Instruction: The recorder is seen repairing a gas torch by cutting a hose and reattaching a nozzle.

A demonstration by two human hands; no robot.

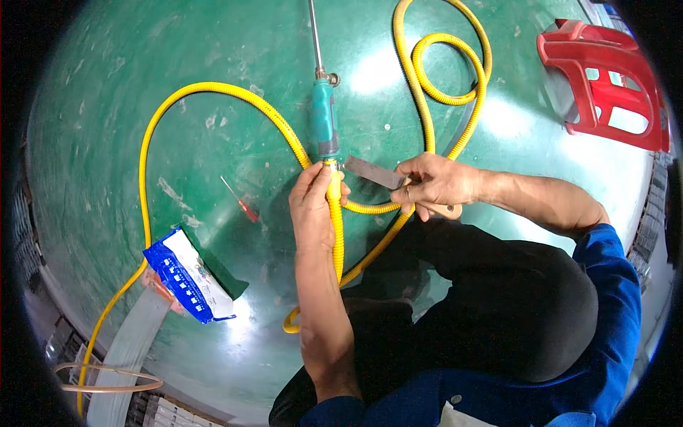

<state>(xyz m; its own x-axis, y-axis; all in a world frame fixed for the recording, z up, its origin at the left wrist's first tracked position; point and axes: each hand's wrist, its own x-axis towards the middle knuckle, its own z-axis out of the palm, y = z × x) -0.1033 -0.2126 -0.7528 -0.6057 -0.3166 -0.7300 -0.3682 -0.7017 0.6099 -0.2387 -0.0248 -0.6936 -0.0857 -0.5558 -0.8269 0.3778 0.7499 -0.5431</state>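
Observation:
My left hand is closed around the yellow corrugated hose, just below where it meets a teal tool handle. From that handle's far end a valve fitting and a long thin metal tube extend away from me, like a gas torch. In my right hand is a putty knife with a flat grey blade and a wooden handle. Its blade points left, with the tip close to the hose joint; whether they touch, I cannot tell.
Yellow hose loops lie on the green floor ahead and to the left. A red-handled screwdriver and a blue-and-white packet lie at left. At far right is a red plastic stool. My dark-trousered knee is below my right arm.

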